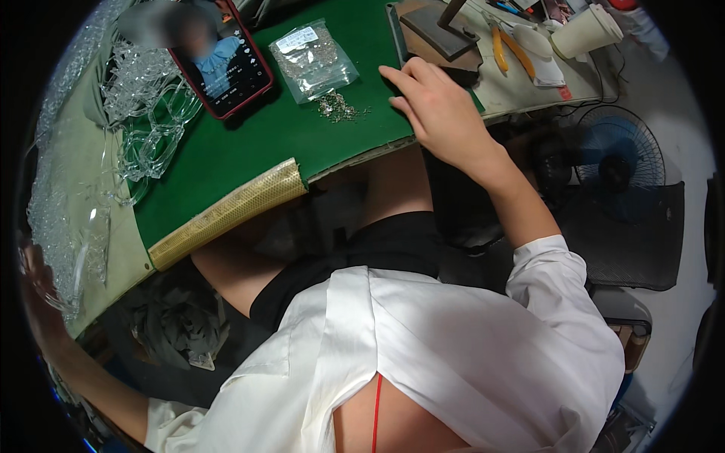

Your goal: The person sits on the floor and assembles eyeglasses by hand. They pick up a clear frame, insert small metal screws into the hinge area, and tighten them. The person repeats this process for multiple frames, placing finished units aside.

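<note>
My right hand [442, 109] rests at the edge of the green mat [249, 143], fingers stretched and apart, nothing seen in them. Just beyond its fingertips sits a dark metal block tool [445, 38]. To its left is a small pile of tiny silvery metal parts [341, 108], below a clear zip bag [313, 60] filled with similar bits. My left hand [41, 291] is at the far left rim, dark and blurred, beside clear plastic wrapping [72, 219]; its fingers are hard to make out. Looped clear plastic pieces, like spectacle frames [155, 136], lie heaped on the mat's left.
A phone [226, 68] in a red case shows a video at the back. A gold patterned strip [226, 215] covers the front table edge. Yellow-handled pliers [500, 51] and a white cup [587, 34] stand back right. A fan [619, 162] and dark seat [634, 241] are at right.
</note>
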A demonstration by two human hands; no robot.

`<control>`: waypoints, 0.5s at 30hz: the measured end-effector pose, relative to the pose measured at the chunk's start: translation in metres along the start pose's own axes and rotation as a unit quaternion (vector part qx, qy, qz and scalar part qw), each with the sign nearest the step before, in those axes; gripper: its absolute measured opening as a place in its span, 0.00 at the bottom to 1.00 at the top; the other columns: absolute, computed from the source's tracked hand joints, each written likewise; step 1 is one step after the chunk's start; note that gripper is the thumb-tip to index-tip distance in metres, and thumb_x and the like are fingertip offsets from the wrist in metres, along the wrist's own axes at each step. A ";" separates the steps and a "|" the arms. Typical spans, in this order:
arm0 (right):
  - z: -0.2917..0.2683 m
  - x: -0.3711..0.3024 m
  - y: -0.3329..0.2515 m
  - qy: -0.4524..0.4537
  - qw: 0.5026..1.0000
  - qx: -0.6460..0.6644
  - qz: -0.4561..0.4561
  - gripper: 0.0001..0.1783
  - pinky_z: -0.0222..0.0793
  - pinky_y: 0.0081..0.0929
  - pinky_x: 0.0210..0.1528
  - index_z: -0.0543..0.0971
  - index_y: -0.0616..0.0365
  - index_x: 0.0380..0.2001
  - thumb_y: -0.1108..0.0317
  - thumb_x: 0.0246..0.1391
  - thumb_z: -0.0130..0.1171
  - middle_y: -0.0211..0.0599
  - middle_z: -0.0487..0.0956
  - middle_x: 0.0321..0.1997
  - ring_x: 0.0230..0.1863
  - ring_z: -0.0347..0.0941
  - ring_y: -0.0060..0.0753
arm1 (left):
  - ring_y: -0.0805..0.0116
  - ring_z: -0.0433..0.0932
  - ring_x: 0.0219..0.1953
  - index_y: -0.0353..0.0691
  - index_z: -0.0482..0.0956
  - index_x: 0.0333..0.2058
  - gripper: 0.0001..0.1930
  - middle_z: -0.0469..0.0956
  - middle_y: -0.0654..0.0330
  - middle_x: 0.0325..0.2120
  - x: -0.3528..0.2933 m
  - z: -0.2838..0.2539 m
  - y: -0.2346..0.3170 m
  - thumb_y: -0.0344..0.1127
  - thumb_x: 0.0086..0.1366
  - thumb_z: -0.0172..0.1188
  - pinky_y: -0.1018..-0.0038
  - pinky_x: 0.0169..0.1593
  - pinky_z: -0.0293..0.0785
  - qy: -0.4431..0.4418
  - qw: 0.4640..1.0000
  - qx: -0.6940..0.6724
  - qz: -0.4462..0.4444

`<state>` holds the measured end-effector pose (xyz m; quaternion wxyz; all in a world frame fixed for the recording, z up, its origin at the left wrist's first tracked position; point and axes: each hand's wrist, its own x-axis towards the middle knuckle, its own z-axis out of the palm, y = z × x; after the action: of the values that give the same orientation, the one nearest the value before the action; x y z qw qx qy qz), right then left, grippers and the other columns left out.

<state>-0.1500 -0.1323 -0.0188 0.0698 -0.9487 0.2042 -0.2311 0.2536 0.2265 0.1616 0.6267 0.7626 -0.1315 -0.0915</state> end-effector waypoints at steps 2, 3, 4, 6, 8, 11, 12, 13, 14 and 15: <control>0.007 0.009 -0.006 -0.016 1.000 0.007 -0.003 0.19 0.73 0.37 0.40 0.75 0.64 0.50 0.73 0.53 0.57 0.41 0.72 0.39 0.40 0.74 0.43 | 0.69 0.68 0.56 0.32 0.54 0.67 0.40 0.71 0.57 0.55 -0.019 -0.029 -0.042 0.59 0.69 0.48 0.80 0.48 0.66 -0.065 0.989 0.038 0.125; 0.010 0.014 -0.010 -0.028 1.000 0.002 -0.002 0.20 0.73 0.37 0.39 0.74 0.65 0.51 0.74 0.52 0.56 0.42 0.72 0.39 0.41 0.74 0.43 | 0.71 0.68 0.50 0.32 0.54 0.66 0.40 0.72 0.59 0.49 -0.032 -0.014 -0.057 0.57 0.68 0.52 0.82 0.43 0.63 -0.100 0.987 -0.042 0.117; 0.014 0.019 -0.012 -0.037 0.999 0.002 -0.002 0.21 0.74 0.38 0.39 0.73 0.66 0.51 0.75 0.52 0.56 0.44 0.72 0.40 0.41 0.74 0.44 | 0.74 0.66 0.44 0.33 0.56 0.61 0.38 0.72 0.61 0.43 -0.053 0.010 -0.060 0.56 0.65 0.56 0.84 0.38 0.61 -0.159 0.975 -0.095 0.120; 0.020 0.029 -0.010 -0.045 0.998 -0.033 0.010 0.22 0.74 0.39 0.37 0.74 0.65 0.50 0.79 0.48 0.53 0.43 0.73 0.38 0.40 0.74 0.45 | 0.80 0.63 0.34 0.38 0.60 0.49 0.32 0.69 0.66 0.28 -0.088 0.060 -0.068 0.54 0.60 0.65 0.89 0.26 0.56 -0.306 0.927 -0.181 0.121; 0.021 0.033 -0.009 -0.069 0.996 -0.047 0.026 0.23 0.74 0.38 0.38 0.75 0.62 0.50 0.79 0.46 0.52 0.41 0.73 0.38 0.40 0.74 0.44 | 0.82 0.54 0.26 0.44 0.59 0.40 0.26 0.64 0.73 0.16 -0.117 0.098 -0.068 0.50 0.59 0.68 0.87 0.23 0.48 -0.277 0.929 -0.202 0.137; 0.017 0.018 -0.005 -0.033 0.999 0.003 0.001 0.19 0.70 0.34 0.41 0.77 0.52 0.50 0.74 0.54 0.52 0.38 0.72 0.36 0.39 0.73 0.42 | 0.78 0.56 0.24 0.46 0.60 0.37 0.24 0.73 0.67 0.11 -0.125 0.108 -0.082 0.48 0.59 0.68 0.84 0.24 0.48 -0.354 0.894 -0.245 0.124; 0.011 0.013 -0.005 -0.043 0.999 0.013 0.001 0.19 0.70 0.34 0.41 0.77 0.51 0.50 0.75 0.53 0.52 0.38 0.72 0.36 0.39 0.72 0.42 | 0.77 0.58 0.25 0.47 0.61 0.37 0.23 0.74 0.66 0.11 -0.125 0.115 -0.087 0.48 0.59 0.68 0.84 0.24 0.48 -0.370 0.882 -0.262 0.129; 0.004 0.008 -0.007 -0.054 0.998 0.030 -0.002 0.20 0.69 0.34 0.41 0.77 0.50 0.49 0.76 0.53 0.52 0.37 0.72 0.36 0.39 0.72 0.41 | 0.75 0.61 0.26 0.48 0.63 0.37 0.21 0.75 0.65 0.12 -0.128 0.120 -0.089 0.48 0.59 0.68 0.83 0.25 0.48 -0.383 0.872 -0.273 0.133; -0.001 0.004 -0.008 -0.065 0.997 0.046 -0.005 0.20 0.69 0.33 0.41 0.78 0.49 0.48 0.78 0.52 0.52 0.37 0.71 0.35 0.39 0.72 0.41 | 0.74 0.62 0.27 0.48 0.64 0.37 0.21 0.75 0.64 0.11 -0.128 0.126 -0.092 0.48 0.59 0.68 0.84 0.25 0.49 -0.400 0.862 -0.270 0.153; -0.004 0.000 -0.010 -0.067 0.996 0.056 -0.011 0.20 0.68 0.33 0.41 0.78 0.49 0.48 0.79 0.52 0.52 0.37 0.71 0.35 0.39 0.71 0.41 | 0.70 0.68 0.30 0.46 0.65 0.38 0.17 0.77 0.59 0.14 -0.132 0.135 -0.086 0.44 0.62 0.65 0.84 0.29 0.67 -0.432 0.850 -0.263 0.147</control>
<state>-0.1483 -0.1232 -0.0131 0.1341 -0.9589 0.1753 -0.1786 0.0944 0.1583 0.0470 0.6901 0.4247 -0.4701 -0.3499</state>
